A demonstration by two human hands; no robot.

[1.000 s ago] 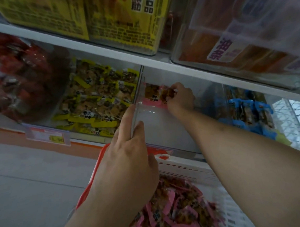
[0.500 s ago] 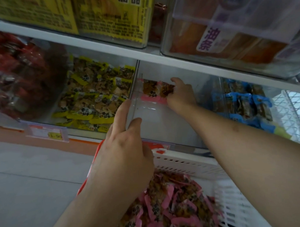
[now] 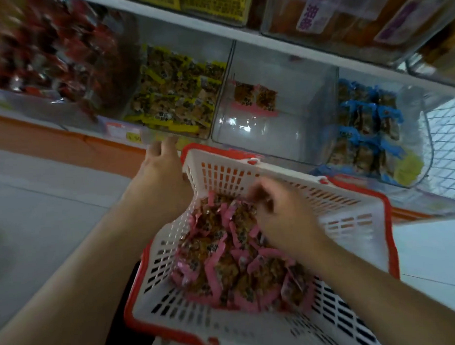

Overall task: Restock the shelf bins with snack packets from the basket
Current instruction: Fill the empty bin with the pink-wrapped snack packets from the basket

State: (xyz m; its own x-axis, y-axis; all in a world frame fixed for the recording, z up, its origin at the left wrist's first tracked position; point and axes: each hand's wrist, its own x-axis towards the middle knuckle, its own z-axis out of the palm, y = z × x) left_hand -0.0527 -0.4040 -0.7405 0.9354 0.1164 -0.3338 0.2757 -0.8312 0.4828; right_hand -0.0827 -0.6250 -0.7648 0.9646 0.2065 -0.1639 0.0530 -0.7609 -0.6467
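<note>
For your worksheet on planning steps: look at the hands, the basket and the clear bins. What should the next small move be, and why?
Probably the right hand, blurred and low over the pink packets in the basket, should pinch a few and lift them toward the clear bin, which holds only two packets. The neighbouring bins look full.

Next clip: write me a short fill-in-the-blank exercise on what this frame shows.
1. The packets in the basket have ____ edges.
2. The right hand reaches into the ____.
3. The clear bin with two pink packets sits between the yellow-packet bin and the ____-packet bin.
Missing words: pink; basket; blue
</note>
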